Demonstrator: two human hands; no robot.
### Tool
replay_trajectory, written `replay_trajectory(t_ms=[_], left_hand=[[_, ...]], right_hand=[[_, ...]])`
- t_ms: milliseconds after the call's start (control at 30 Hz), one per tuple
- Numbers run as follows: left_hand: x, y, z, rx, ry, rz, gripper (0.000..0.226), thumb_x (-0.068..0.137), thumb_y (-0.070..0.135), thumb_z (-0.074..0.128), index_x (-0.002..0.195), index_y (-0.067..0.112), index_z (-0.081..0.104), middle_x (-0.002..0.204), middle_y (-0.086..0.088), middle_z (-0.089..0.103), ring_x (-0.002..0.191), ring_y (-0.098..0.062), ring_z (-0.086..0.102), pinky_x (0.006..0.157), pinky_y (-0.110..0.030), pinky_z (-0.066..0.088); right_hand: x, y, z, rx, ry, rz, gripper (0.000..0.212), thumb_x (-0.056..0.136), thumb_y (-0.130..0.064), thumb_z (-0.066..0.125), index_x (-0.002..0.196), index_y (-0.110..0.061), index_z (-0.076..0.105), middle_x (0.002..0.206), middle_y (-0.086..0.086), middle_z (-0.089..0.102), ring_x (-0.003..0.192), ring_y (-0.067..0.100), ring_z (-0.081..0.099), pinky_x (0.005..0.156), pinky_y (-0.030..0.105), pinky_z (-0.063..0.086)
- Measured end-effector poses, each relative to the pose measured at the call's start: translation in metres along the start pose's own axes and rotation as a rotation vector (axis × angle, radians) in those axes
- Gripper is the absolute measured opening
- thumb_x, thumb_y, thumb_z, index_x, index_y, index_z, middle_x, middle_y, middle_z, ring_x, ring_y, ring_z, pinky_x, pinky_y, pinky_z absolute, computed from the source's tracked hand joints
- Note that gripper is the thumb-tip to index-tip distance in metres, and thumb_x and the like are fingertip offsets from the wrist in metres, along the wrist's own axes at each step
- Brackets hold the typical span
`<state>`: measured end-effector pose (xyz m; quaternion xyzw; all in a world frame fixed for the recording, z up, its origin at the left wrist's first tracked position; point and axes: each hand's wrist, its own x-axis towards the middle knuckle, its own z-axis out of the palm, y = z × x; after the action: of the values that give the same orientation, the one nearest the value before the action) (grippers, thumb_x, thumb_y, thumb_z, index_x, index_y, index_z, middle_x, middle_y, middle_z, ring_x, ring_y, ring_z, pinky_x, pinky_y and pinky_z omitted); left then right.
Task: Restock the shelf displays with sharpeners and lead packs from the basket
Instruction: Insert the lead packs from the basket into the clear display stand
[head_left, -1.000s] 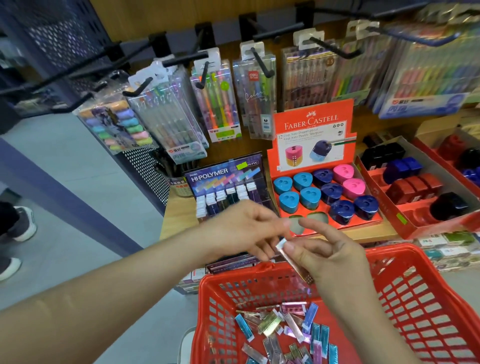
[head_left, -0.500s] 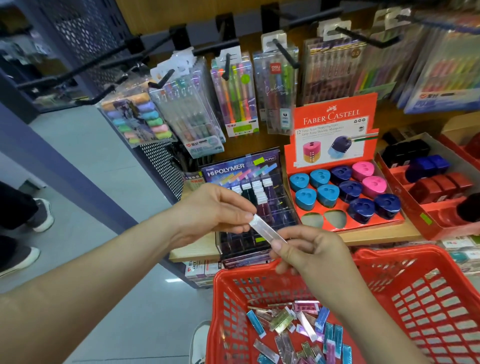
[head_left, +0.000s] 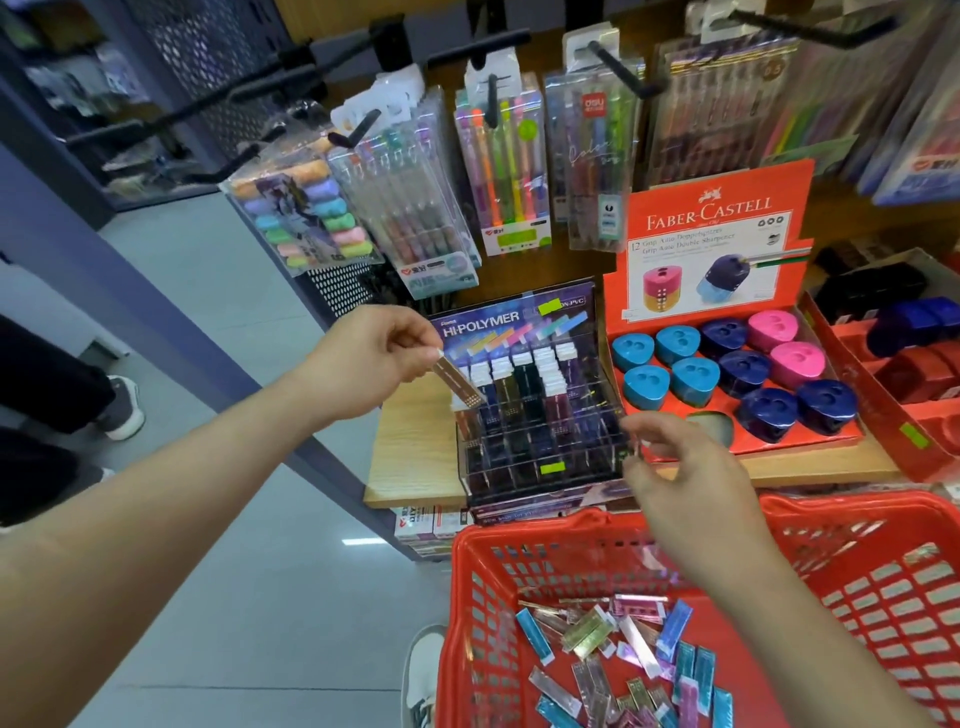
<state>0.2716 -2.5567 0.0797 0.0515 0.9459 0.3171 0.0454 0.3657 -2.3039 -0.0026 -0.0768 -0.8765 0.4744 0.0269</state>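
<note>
Head view, aisle end, facing the shelf.

My left hand (head_left: 379, 358) pinches one lead pack (head_left: 460, 382) by its white-capped top end, thumb against the curled forefinger. The pack hangs tilted, with its lower end toward the left rear column of the Hi-Polymer display case (head_left: 540, 457). I cannot tell whether it touches the case.

My right hand (head_left: 680, 467) hovers at the front right corner of that case, above the rim of the red basket (head_left: 519, 540). Its fingers are loosely curled and a little apart. The fingertips are blurred, and I see nothing gripped.

The loose lead packs (head_left: 623, 654) lie heaped on the basket floor, blue, pink and silver, crossing one another.

The case stands on the wooden shelf (head_left: 410, 457), with rows of upright packs in its rear compartments. Just beside it to the right is the Faber-Castell tray (head_left: 717, 228) holding sharpeners (head_left: 696, 379) in blue, navy and pink.

Hanging pen packs (head_left: 498, 166) are on hooks above.
</note>
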Motion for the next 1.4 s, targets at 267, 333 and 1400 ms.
replay_trajectory(t_ms=[267,333,1400], left_hand=[[-0.004,-0.013,0.021,0.309,0.03,0.148,0.007,0.086,0.022,0.07,0.092,0.018,0.072,0.078,0.012,0.066,0.073,0.001,0.059,0.077,-0.018,0.049],[-0.005,-0.015,0.026,0.348,0.024,0.196,0.009,0.086,0.022,0.069,0.093,0.016,0.071,0.081,0.008,0.068,0.075,-0.005,0.061,0.08,-0.023,0.052],[-0.13,-0.011,0.27,0.624,-0.846,0.035,0.024,0.093,0.024,0.05,0.102,0.007,0.064,0.105,-0.014,0.067,0.101,-0.032,0.063,0.072,-0.033,0.047]], right_hand=[[0.004,0.011,0.007,-0.119,-0.077,-0.025,0.038,0.087,-0.007,0.061,0.124,-0.018,0.061,0.117,0.003,0.065,0.093,0.015,0.055,0.07,0.017,0.029],[0.005,0.013,0.007,-0.126,-0.066,-0.023,0.038,0.087,-0.007,0.062,0.123,-0.018,0.062,0.117,0.003,0.066,0.102,0.018,0.059,0.07,0.018,0.029],[-0.045,0.186,-0.022,-0.501,-0.695,0.26,0.04,0.091,-0.015,0.06,0.131,-0.012,0.057,0.128,0.011,0.063,0.116,0.026,0.059,0.089,0.025,0.038]])
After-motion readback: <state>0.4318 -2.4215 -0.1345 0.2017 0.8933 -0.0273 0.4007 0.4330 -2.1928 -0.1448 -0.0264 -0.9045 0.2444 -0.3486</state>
